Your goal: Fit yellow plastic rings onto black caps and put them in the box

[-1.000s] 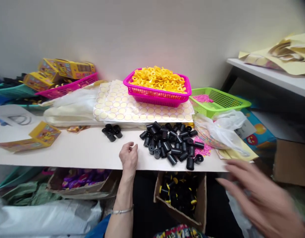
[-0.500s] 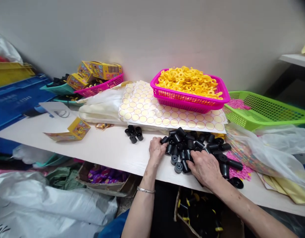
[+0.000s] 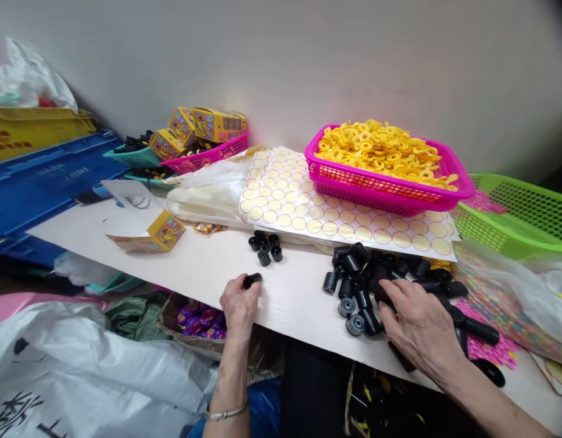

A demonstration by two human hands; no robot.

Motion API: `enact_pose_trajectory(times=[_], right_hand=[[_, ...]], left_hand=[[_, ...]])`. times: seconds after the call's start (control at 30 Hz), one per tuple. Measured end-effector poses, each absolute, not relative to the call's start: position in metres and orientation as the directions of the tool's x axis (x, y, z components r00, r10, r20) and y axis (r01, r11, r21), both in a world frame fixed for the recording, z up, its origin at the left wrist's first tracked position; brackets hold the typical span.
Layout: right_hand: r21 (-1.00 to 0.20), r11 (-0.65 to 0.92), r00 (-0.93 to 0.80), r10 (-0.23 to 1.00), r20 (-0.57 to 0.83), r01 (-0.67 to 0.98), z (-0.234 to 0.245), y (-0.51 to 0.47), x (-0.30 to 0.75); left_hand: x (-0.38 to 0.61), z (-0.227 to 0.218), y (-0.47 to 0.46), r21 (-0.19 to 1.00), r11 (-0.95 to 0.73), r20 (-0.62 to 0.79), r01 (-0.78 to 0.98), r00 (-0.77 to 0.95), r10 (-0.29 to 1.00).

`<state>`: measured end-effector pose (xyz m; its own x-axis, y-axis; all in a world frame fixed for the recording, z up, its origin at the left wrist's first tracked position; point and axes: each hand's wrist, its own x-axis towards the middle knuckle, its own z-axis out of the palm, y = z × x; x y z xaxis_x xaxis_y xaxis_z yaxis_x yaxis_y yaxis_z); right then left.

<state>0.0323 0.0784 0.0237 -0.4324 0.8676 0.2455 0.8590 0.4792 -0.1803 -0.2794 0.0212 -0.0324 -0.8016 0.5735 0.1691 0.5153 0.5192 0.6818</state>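
Between the thumb and fingers of my left hand (image 3: 239, 301), closed, is a small black plastic cylinder (image 3: 252, 280), just above the white table. Beyond it stands a small group of similar black cylinders (image 3: 263, 257). My right hand (image 3: 420, 319) reaches over a loose heap of black cylinders (image 3: 353, 263), its thumb and fingers closed around a dark cylinder (image 3: 380, 293) that they partly hide. Two grey-ended pieces (image 3: 355, 324) lie to the left of that hand. A long black piece (image 3: 479, 331) lies to its right.
A pink basket (image 3: 390, 198) of yellow ring-shaped pieces stands on sticker sheets (image 3: 285, 210). At right are a green basket (image 3: 513, 237), pink bits (image 3: 500, 347) and a clear bag of beads (image 3: 486, 286). An unfolded yellow carton (image 3: 165, 233) lies left.
My left hand has moved left, away from the heap, carrying a black cylinder. My right hand stays over the heap, fingers closed on a piece. The view has shifted left.
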Motion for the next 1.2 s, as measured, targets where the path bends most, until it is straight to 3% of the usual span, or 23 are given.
enact_pose_trajectory(times=[0.1, 0.17, 0.27, 0.37, 0.5, 0.7, 0.87, 1.03, 1.2], right_hand=[[-0.491, 0.514, -0.492, 0.85, 0.187, 0.703, 0.035, 0.087, 0.016], [-0.685, 0.446, -0.548, 0.833, 0.081, 0.576, 0.042, 0.097, -0.005], [-0.798, 0.35, -0.609, 0.793, -0.027, 0.491, 0.045, 0.116, -0.043], [-0.743, 0.406, -0.644, 0.764, -0.044, 0.532, 0.038, 0.134, -0.081], [-0.559, 0.575, -0.714, 0.699, -0.044, 0.597, 0.024, 0.152, -0.119], [-0.339, 0.671, -0.722, 0.69, -0.038, 0.659, 0.003, 0.167, -0.153], [-0.39, 0.637, -0.698, 0.716, -0.021, 0.665, -0.006, 0.172, -0.165], [-0.474, 0.565, -0.648, 0.762, -0.015, 0.675, -0.008, 0.173, -0.178], [-0.389, 0.521, -0.583, 0.811, -0.054, 0.76, 0.007, 0.17, -0.166]], left_hand=[[-0.304, -0.032, 0.029, 0.605, 0.546, 0.205, 0.579, -0.776, 0.596], [-0.314, -0.033, 0.039, 0.6, 0.524, 0.224, 0.605, -0.756, 0.615], [-0.324, -0.041, 0.056, 0.635, 0.452, 0.254, 0.627, -0.722, 0.644], [-0.328, -0.052, 0.068, 0.686, 0.34, 0.296, 0.643, -0.674, 0.677], [-0.329, -0.061, 0.076, 0.76, 0.214, 0.316, 0.614, -0.637, 0.703], [-0.329, -0.068, 0.079, 0.909, 0.083, 0.24, 0.409, -0.675, 0.698], [-0.332, -0.074, 0.078, 0.936, 0.023, 0.234, 0.352, -0.668, 0.706], [-0.329, -0.067, 0.078, 0.832, 0.104, 0.276, 0.545, -0.568, 0.775], [-0.329, -0.063, 0.078, 0.747, 0.144, 0.351, 0.649, -0.569, 0.744]])
